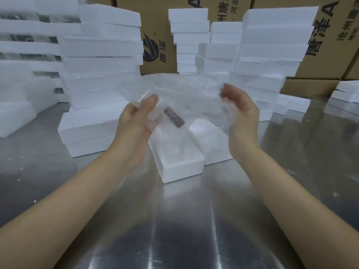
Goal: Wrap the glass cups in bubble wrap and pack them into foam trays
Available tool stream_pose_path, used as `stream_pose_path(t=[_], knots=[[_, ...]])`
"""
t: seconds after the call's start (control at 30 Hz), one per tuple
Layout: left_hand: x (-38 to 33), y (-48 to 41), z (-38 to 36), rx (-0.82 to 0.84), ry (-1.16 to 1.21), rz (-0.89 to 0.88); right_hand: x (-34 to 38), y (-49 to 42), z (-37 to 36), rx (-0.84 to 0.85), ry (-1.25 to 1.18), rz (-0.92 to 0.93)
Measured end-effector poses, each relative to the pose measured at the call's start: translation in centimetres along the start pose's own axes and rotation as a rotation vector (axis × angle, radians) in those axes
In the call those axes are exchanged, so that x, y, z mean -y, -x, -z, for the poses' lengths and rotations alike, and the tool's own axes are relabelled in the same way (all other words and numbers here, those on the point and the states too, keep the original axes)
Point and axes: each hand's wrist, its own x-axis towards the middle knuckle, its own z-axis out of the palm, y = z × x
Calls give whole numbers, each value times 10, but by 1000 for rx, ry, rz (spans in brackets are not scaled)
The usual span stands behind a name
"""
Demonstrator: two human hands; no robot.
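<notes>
**Bubble wrap held up between both hands**

The left hand (pixel 136 129) pinches one edge of the bubble wrap (pixel 186 101); the right hand (pixel 240 117) grips the opposite edge. A dark label shows through, blurred. Below the hands lies a foam tray (pixel 180 164), partly veiled; whether it holds a cup is unclear.

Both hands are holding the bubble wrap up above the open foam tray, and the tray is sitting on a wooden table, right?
Not quite. The left hand and right hand do hold the bubble wrap above the open foam tray, but the head view shows the tray on a shiny metal table, not a wooden one.
</notes>
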Motion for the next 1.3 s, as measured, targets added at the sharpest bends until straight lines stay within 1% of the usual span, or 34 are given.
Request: stream_pose_path(t=[0.03,0.07,0.1,0.17,0.2,0.23,0.27,0.33,0.37,0.47,0.53,0.6,0.63,0.67,0.7,0.77,0.87,1.0,1.07,1.13,1.2,1.27,1.3], knots=[[0,-1,0,-18,70,13,-1,-2,6,-125,77,5],[0,-1,0,-26,113,26,-1,-3,10,-141,167,-45],[0,0,0,-26,132,37,-3,-3,12,-37,187,-143],[3,2,-2,-12,117,53,-6,0,8,270,93,-355],[4,3,-3,6,88,61,-8,3,5,386,73,-398],[6,4,-4,28,49,72,-8,5,2,460,66,-397],[7,4,-4,55,10,85,-8,6,-1,459,63,-362],[10,6,-5,118,-51,106,-9,3,-1,337,9,-271],[10,8,-6,157,-72,112,-8,2,1,306,-27,-231],[13,9,-9,271,-146,107,-8,4,2,315,-66,-186],[13,8,-7,266,-262,70,-7,10,-3,343,31,-168],[12,7,-4,207,-411,17,-8,15,-8,357,213,-123],[11,7,-4,187,-454,-3,-9,17,-9,354,291,-131],[11,8,-4,183,-475,-21,-9,19,-9,362,335,-148],[11,8,-4,194,-484,-36,-8,20,-10,388,328,-149],[10,11,-6,228,-492,-51,-6,20,-11,438,303,-134],[11,15,-10,287,-472,-31,-3,14,-9,342,244,-120],[7,16,-10,399,-406,34,0,10,-7,357,208,-85],[7,15,-8,427,-377,64,0,12,-6,329,224,-42],[9,14,-8,412,-292,88,0,17,-7,286,234,19],[11,14,-9,358,-187,85,0,20,-9,291,250,61],[11,14,-10,282,-138,53,0,20,-10,354,186,38],[11,14,-10,238,-129,36,1,18,-10,411,133,15]])
